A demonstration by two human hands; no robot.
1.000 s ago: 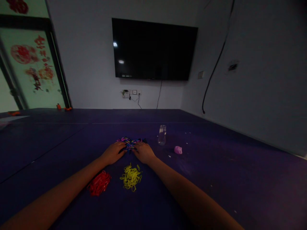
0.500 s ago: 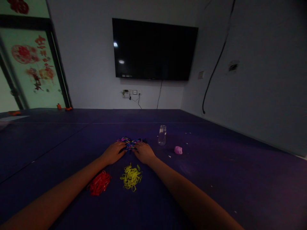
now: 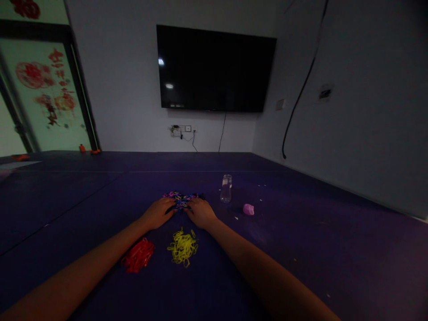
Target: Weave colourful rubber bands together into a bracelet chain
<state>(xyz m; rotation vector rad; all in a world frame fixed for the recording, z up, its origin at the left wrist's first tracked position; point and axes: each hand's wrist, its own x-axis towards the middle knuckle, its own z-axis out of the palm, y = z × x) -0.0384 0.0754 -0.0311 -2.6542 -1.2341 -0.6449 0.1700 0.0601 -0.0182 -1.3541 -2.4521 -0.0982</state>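
A pile of mixed-colour rubber bands (image 3: 181, 199) lies in front of me on the dark purple surface. My left hand (image 3: 159, 214) rests palm down at its left near side, fingers stretched onto the bands and thumb apart. From the right, my right hand (image 3: 201, 213) touches the same pile, also open with its thumb apart. Some fingertips are hard to make out among the bands. Between my forearms lie a heap of yellow rubber bands (image 3: 183, 248) and, beside my left forearm, a heap of red rubber bands (image 3: 139, 255).
A clear bottle (image 3: 226, 189) without a cap stands upright right of the pile. Near it lies a crumpled pink lump (image 3: 248, 209), with white scraps scattered around. Beyond the purple surface (image 3: 317, 249) are a wall-mounted television (image 3: 216, 69) and a hanging black cable (image 3: 298, 99).
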